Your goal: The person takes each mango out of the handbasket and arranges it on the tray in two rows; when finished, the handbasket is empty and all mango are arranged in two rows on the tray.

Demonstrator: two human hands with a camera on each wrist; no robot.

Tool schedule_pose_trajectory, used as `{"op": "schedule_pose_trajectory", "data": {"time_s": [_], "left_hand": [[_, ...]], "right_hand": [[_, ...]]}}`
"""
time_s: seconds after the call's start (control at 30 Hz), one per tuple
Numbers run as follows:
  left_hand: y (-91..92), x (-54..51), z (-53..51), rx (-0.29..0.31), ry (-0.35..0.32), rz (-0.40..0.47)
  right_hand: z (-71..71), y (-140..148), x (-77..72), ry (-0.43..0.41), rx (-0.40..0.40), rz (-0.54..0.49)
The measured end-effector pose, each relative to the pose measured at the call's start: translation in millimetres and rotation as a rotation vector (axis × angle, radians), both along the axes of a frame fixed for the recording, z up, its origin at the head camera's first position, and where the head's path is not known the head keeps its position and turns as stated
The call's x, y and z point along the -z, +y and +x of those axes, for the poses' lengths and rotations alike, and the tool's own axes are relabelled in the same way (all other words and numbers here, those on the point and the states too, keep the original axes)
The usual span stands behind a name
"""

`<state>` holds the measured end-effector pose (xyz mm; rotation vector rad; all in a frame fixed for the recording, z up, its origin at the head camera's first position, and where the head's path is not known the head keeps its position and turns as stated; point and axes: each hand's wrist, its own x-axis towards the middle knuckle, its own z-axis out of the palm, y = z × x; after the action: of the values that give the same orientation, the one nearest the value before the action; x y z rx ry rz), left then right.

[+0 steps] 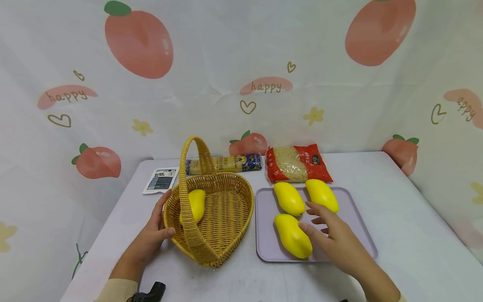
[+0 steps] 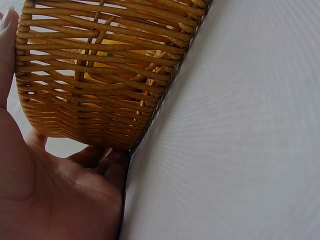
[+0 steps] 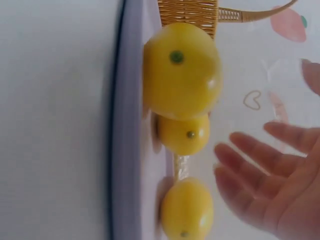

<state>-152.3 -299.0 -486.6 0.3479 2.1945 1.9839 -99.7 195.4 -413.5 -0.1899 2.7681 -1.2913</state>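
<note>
A heart-shaped wicker basket with a tall handle holds one yellow mango at its left. My left hand rests against the basket's left side, thumb at the rim; in the left wrist view its palm is beside the woven wall. Three yellow mangoes lie on a lilac tray: one in front, two behind. Over the tray my right hand hovers with fingers spread, holding nothing; the right wrist view shows the hand apart from the mangoes.
Behind the basket lies a long pasta packet. A red bag of pasta is behind the tray, and a small white packet lies at the back left. A printed cloth hangs behind the white table.
</note>
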Motion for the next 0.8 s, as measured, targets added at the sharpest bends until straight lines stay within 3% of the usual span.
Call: {"op": "schedule_pose_trajectory", "data": {"time_s": [0.17,0.4,0.67,0.8], "left_hand": [[-0.1,0.8,0.5,0.006,0.004,0.002],[-0.9,1.6,0.8,0.005,-0.002,0.002],[-0.9,1.5,0.7,-0.003,-0.005,-0.002],[-0.8,1.6,0.2,-0.001,-0.001,0.001]], "right_hand": [[0.2,1.0,-5.4,0.111,-0.073,-0.129],[-4.9,-0.5,-17.0,0.195,-0.222,-0.34],[-15.8,-4.5,-26.1,0.218,-0.386,-0.636],[-19.3,-7.7,-27.1,0.173,-0.406,-0.768]]}}
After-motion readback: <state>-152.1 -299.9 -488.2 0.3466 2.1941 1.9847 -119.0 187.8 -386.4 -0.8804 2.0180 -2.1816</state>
